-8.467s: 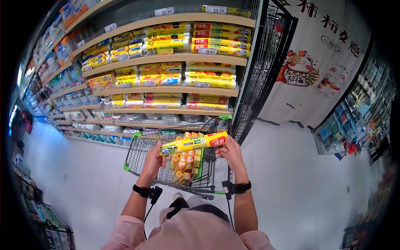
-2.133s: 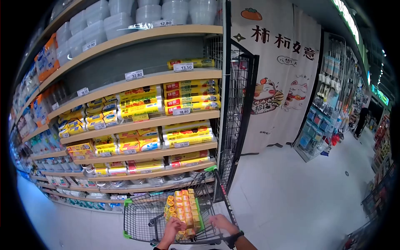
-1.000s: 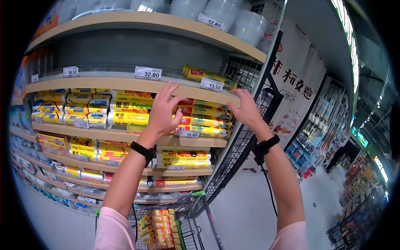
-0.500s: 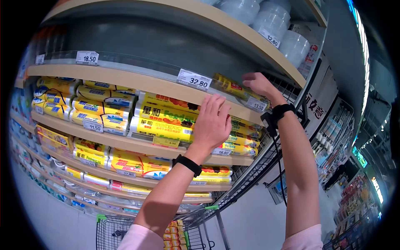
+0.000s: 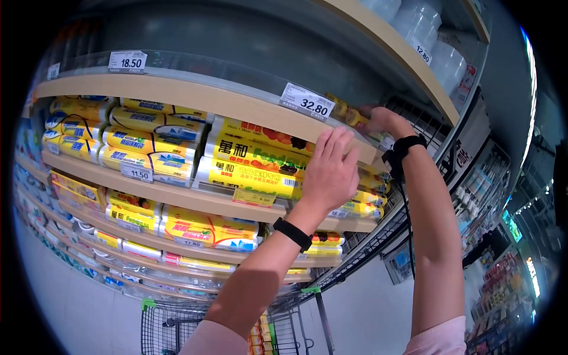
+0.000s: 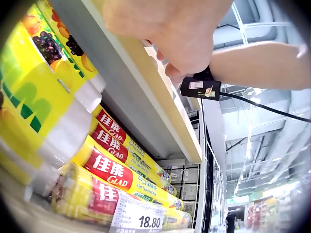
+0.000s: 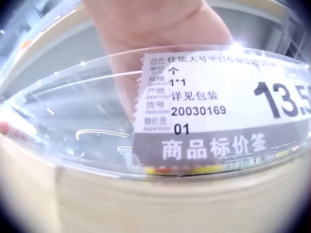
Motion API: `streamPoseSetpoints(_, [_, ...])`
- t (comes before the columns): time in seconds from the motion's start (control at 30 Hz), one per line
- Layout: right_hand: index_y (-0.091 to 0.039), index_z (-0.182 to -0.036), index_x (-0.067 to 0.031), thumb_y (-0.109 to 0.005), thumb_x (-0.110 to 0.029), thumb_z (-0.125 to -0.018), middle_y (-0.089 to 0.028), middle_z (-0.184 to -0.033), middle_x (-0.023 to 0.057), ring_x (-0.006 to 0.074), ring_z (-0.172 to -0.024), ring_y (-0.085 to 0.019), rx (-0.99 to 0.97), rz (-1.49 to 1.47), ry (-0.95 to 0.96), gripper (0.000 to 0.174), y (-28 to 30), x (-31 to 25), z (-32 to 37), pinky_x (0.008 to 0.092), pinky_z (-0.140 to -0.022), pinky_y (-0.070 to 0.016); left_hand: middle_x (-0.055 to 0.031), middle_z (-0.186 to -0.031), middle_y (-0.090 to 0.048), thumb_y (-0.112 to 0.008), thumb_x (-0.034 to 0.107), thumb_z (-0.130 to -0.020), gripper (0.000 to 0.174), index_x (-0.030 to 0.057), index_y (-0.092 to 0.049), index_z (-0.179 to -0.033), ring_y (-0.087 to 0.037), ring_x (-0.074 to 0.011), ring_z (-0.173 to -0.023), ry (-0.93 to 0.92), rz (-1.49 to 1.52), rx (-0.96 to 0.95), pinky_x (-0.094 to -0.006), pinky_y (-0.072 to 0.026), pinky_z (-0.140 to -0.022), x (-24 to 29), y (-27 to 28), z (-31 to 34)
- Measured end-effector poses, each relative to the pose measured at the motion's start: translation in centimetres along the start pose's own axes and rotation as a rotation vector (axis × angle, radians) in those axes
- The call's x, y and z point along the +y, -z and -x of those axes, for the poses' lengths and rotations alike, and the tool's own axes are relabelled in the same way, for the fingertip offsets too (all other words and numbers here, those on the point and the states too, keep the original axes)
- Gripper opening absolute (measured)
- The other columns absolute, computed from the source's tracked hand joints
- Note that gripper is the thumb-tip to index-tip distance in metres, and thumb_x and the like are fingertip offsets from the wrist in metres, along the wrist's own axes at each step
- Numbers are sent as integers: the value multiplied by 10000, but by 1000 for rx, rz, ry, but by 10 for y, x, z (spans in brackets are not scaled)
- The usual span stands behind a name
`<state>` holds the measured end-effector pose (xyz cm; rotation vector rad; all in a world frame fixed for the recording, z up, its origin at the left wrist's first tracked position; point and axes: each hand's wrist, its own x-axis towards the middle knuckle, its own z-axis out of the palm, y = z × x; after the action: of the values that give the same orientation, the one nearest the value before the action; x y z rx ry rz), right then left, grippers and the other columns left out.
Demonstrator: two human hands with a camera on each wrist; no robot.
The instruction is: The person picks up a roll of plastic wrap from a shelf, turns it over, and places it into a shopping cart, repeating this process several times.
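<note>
In the head view my right hand (image 5: 384, 120) reaches over the clear shelf lip onto the upper shelf, at a few yellow rolls (image 5: 355, 117) at its right end. Its fingers are blurred and partly hidden, so I cannot tell whether they grip a roll. The right wrist view shows part of that hand (image 7: 160, 24) behind the 13.50 price tag (image 7: 286, 99). My left hand (image 5: 332, 174) rests its loosely extended fingers at the front edge of the same shelf, holding nothing. Below it lie yellow food bag rolls (image 5: 254, 171).
Glad food bag rolls (image 6: 114, 170) are stacked under the shelf board. Plastic tubs (image 5: 417, 26) stand on the shelf above. A wire mesh side panel (image 5: 367, 260) closes the shelf's right end. Below stands a shopping cart (image 5: 171, 322) with yellow boxes in it.
Earlier, both hands held a yellow roll over the cart, then were without it. Since then they have risen to the upper shelf; the right has gone over its lip, the left onto its edge.
</note>
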<state>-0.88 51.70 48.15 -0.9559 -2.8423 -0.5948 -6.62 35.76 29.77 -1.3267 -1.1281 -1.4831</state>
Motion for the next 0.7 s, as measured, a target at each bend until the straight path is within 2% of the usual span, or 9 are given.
streamPoseSetpoints(0.1, [-520, -1376, -134, -791, -337, -693, -630, -1239, 170, 321, -1137, -592, -6, 32, -42, 763, 2, 0, 3, 352, -981, -470, -161, -1239, -497, -656, 109, -765, 302, 35, -574, -1045, -432, -344, -1266, 1, 2, -5, -506, -298, -1119, 0, 1, 0])
streamPoseSetpoints(0.2, [-550, -1337, -126, -761, -271, -746, -640, -1215, 172, 340, -1115, -602, 113, 12, 42, 644, -7, 17, -2, 364, -964, -481, -161, -1244, -496, -655, 108, -764, 291, 37, -574, -1034, -429, -343, -1270, 2, 2, -7, -505, -295, -1123, 0, 0, 1])
streamPoseSetpoints(0.3, [-557, -1307, -113, -726, -224, -804, -646, -1190, 180, 359, -1090, -610, 177, 44, -41, 541, -1, 19, 1, 395, -931, -500, -162, -1242, -496, -652, 105, -761, 283, 37, -576, -1025, -427, -342, -1271, -7, -14, -23, -503, -298, -1123, -1, 1, 0])
streamPoseSetpoints(0.4, [-542, -1295, -107, -701, -213, -841, -653, -1166, 188, 367, -1078, -616, 340, 6, -156, 493, 7, 16, 21, 425, -898, -513, -162, -1237, -496, -647, 98, -756, 275, 36, -579, -1016, -426, -343, -1269, -7, -18, -32, -503, -302, -1121, 1, 1, -1])
streamPoseSetpoints(0.5, [-503, -1319, -126, -705, -243, -851, -646, -1160, 176, 365, -1061, -619, 408, -11, -166, 524, 16, 11, 45, 457, -863, -521, -163, -1236, -495, -641, 91, -752, 262, 34, -582, -1001, -425, -344, -1269, -10, -29, -26, -506, -301, -1123, 1, 2, -1])
streamPoseSetpoints(0.63, [-488, -1304, -156, -681, -238, -874, -609, -1160, 121, 354, -1017, -613, 618, 7, -51, 480, 20, 8, 80, 465, -816, -520, -168, -1240, -494, -631, 84, -750, 242, 31, -583, -981, -419, -348, -1279, -11, -74, -35, -506, -291, -1134, 5, 0, -2])
streamPoseSetpoints(0.7, [-488, -1307, -156, -671, -225, -879, -613, -1170, 109, 345, -1023, -614, 730, -27, 27, 470, 21, 8, 102, 450, -832, -516, -173, -1249, -492, -618, 80, -753, 240, 32, -579, -985, -412, -352, -1291, 1, -117, -61, -505, -281, -1145, 9, 3, -3])
